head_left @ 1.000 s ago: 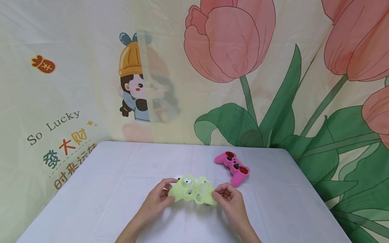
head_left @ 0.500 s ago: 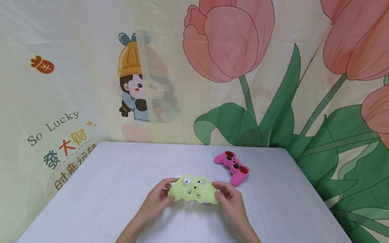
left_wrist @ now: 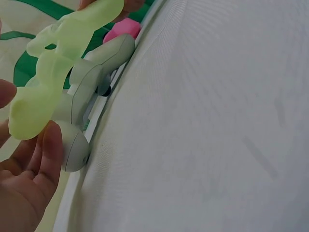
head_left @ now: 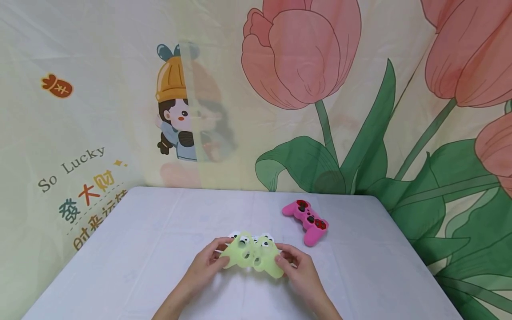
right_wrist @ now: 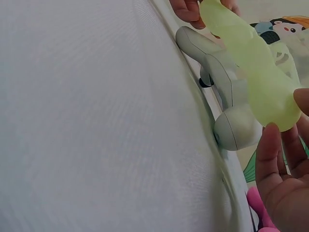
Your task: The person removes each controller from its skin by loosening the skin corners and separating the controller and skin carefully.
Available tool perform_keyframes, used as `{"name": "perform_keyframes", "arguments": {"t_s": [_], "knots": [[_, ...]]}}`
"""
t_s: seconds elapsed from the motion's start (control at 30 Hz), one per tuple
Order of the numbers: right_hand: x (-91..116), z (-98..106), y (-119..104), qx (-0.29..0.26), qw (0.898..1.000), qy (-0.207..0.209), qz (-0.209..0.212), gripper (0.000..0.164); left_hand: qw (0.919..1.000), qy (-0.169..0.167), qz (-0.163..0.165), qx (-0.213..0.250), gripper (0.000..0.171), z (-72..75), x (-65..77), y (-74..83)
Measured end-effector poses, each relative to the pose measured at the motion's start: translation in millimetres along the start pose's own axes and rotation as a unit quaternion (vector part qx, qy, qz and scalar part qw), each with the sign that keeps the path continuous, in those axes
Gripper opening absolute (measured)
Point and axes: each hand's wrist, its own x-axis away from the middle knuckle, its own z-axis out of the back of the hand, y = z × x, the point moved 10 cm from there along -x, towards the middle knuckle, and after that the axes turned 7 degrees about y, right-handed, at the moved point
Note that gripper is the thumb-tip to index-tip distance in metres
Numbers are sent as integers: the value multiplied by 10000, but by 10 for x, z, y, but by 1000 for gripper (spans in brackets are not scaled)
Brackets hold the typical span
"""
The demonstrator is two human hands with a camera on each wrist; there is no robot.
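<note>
A translucent yellow-green silicone controller cover is stretched between my two hands, its round holes facing up. My left hand pinches one grip end between thumb and fingers. The opposite end is pinched by my right hand. Behind and beneath the cover, a white game controller lies on the table. In the right wrist view a gap shows between the cover and this controller. From the head view the cover hides most of it; bits of its sticks and buttons show through the holes and over the top edge.
A game controller in a pink cover, with red and black buttons, lies beyond my right hand. White cloth covers the table. A printed curtain with tulips and a cartoon figure hangs behind the table's far edge.
My right hand has shifted slightly left, and its end of the cover now dips lower and nearer. The cover bends more at the middle. The pink-covered controller has stayed put.
</note>
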Motion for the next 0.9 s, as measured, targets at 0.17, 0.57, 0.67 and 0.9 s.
{"name": "perform_keyframes", "arguments": {"t_s": [0.17,0.57,0.67,0.9], "knots": [[-5,16,31,22,10000,66,-15,37,9999,33,98,-119,39,6,-4,-21],[-19,4,45,400,9991,125,40,37,9997,181,48,-156,44,41,-12,-1],[-12,-10,55,429,9990,82,44,37,9994,278,-6,-215,45,63,-16,1],[32,-84,27,173,9991,-225,313,38,9966,610,38,-559,36,205,-18,-33]]}}
